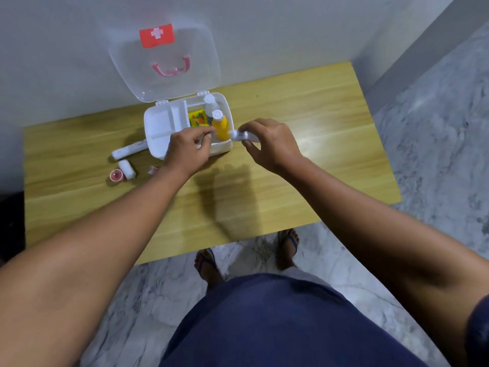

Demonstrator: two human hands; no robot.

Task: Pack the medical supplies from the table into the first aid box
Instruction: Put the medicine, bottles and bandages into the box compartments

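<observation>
The white first aid box [158, 120] stands open on the wooden table, its clear lid [164, 62] with a red cross label leaning back on the wall. Inside are a yellow packet [199, 119], a yellow bottle [221, 124] and a clear bottle [211, 103]. My left hand [189, 149] rests on the box's front edge, fingers curled over the rim. My right hand [270, 144] holds a small white tube [242, 135] just right of the box. Left of the box lie a long white roll [129, 151], a small bandage roll [127, 169], a red tape roll [116, 176] and a small red-white item [153, 169].
The table [304, 165] stands against a white wall, with marble floor to the right and in front. A dark object [12, 221] sits at the left edge. My feet in sandals show below the table's front edge.
</observation>
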